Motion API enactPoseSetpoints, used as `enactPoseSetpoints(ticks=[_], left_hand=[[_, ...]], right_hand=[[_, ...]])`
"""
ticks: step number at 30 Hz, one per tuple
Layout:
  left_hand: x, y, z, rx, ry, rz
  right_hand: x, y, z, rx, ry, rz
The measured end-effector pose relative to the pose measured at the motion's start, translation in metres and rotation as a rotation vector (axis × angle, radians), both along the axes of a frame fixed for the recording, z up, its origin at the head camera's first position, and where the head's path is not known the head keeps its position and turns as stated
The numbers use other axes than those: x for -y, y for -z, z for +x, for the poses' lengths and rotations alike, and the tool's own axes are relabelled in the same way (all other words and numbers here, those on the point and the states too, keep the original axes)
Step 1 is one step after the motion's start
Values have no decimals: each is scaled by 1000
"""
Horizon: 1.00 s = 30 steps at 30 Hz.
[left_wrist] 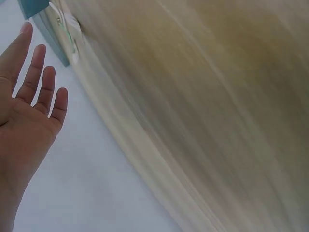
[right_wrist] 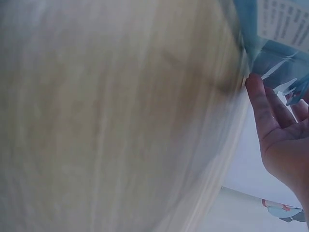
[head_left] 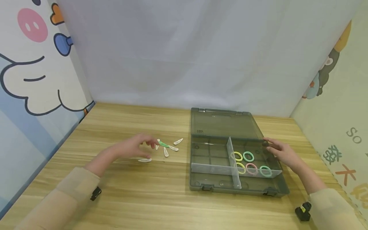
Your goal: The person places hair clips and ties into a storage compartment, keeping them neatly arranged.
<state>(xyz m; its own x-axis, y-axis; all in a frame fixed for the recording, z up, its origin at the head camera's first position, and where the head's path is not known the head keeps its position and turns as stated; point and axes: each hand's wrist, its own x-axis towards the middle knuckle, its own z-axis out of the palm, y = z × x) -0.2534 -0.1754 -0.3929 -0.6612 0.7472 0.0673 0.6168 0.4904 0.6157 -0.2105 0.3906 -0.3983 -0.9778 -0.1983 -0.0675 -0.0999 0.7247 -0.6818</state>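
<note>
My left hand (head_left: 133, 147) hovers over the table's left part with loosely bent fingers and nothing seen in its grasp. Near its fingertips lie several white snap hair clips (head_left: 166, 152) and a green hair clip (head_left: 164, 144). One white clip (head_left: 145, 160) lies just below the thumb side. In the left wrist view the fingers (left_wrist: 33, 79) look spread apart. My right hand (head_left: 283, 153) rests its fingers against the right side of a grey see-through compartment box (head_left: 240, 191), whose lid (head_left: 224, 124) lies back, raised. Yellow, green and pink hair ties (head_left: 251, 168) are in its right compartment.
Clear dividers (head_left: 212, 168) split the box into sections. A white cloth (head_left: 184, 57) hangs behind the wooden table (head_left: 129, 198). Cartoon-printed panels (head_left: 37, 76) stand at left and right. Small black devices (head_left: 303, 211) sit at both wrists.
</note>
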Motion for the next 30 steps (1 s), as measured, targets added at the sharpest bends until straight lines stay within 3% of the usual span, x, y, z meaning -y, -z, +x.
enactPoseSetpoints(ticks=[9, 21, 30], left_hand=[[8, 6, -4, 111, 1, -79], [7, 18, -8, 120, 41, -106], [6, 21, -9, 110, 45, -124]], right_hand=[[2, -3, 0, -1, 0, 0], [-1, 2, 3, -5, -13, -25], [0, 2, 1, -9, -3, -15]])
